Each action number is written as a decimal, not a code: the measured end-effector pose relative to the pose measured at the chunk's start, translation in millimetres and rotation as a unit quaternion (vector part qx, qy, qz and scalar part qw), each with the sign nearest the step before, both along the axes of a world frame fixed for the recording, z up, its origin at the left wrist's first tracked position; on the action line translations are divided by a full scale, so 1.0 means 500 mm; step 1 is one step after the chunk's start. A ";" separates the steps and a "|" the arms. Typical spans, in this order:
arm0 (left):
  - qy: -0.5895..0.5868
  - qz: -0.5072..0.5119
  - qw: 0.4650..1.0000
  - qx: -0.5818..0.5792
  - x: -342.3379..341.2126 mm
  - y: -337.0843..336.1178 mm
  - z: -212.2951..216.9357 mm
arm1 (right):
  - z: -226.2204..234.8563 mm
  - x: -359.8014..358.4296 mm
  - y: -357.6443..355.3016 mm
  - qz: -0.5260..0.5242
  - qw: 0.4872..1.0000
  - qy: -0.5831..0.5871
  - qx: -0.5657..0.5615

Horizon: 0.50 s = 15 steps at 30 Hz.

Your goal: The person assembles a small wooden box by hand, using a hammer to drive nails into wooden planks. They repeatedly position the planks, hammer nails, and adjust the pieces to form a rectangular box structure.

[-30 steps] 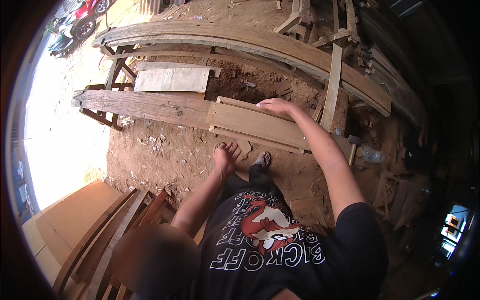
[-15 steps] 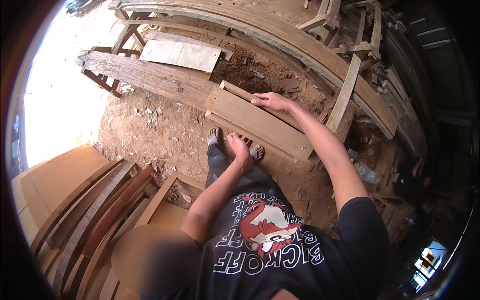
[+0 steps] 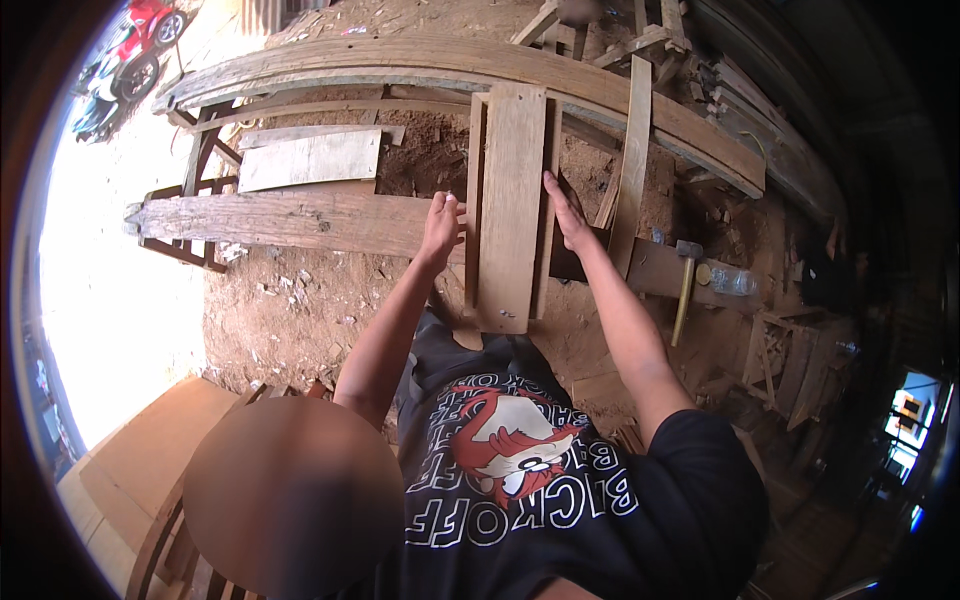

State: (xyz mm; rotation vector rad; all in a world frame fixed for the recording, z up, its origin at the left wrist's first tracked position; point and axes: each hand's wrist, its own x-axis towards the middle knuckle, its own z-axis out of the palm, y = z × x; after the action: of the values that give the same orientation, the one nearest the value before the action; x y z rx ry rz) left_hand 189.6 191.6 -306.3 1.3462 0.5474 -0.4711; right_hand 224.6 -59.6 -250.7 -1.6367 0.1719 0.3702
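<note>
A long, narrow wooden box-like piece (image 3: 513, 200), with a flat board on top and strips down both sides, points away from me. It lies across a thick weathered beam (image 3: 330, 218). Flat along its right side rests my right hand (image 3: 567, 213), the fingers stretched out. At the opposite side is my left hand (image 3: 440, 235), its fingers loosely bent and apart; whether the fingertips touch the strip I cannot tell. The underside of the piece is hidden.
A hammer (image 3: 684, 295) with a yellow handle and a clear plastic bottle (image 3: 735, 281) lie to the right. Beyond stretches a second long beam (image 3: 400, 62); a thin plank (image 3: 632, 165) leans on it. Boards (image 3: 150, 450) are stacked at lower left. Motorcycles (image 3: 140, 75) stand far left.
The wooden piece has turned from lying slantwise along the beam to pointing away from me. My left hand has risen to its left side; my right hand has shifted to its right side.
</note>
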 end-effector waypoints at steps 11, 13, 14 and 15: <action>-0.286 -0.439 0.818 0.235 0.231 0.022 -0.041 | -0.092 -0.257 0.200 -0.386 0.869 0.122 0.283; -0.406 -0.480 0.752 0.197 0.241 0.028 -0.054 | -0.132 -0.296 0.235 -0.400 0.846 0.121 0.332; -0.418 -0.510 0.711 0.243 0.245 0.023 -0.067 | -0.150 -0.313 0.247 -0.397 0.840 0.115 0.352; -0.422 -0.529 0.698 0.234 0.250 0.021 -0.083 | -0.167 -0.325 0.259 -0.390 0.835 0.103 0.375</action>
State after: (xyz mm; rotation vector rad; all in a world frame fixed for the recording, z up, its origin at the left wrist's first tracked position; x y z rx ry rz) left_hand 314.5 202.4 -347.8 2.1092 -1.0462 -0.5584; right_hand 62.2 70.1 -334.4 -0.6433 0.7353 -0.0391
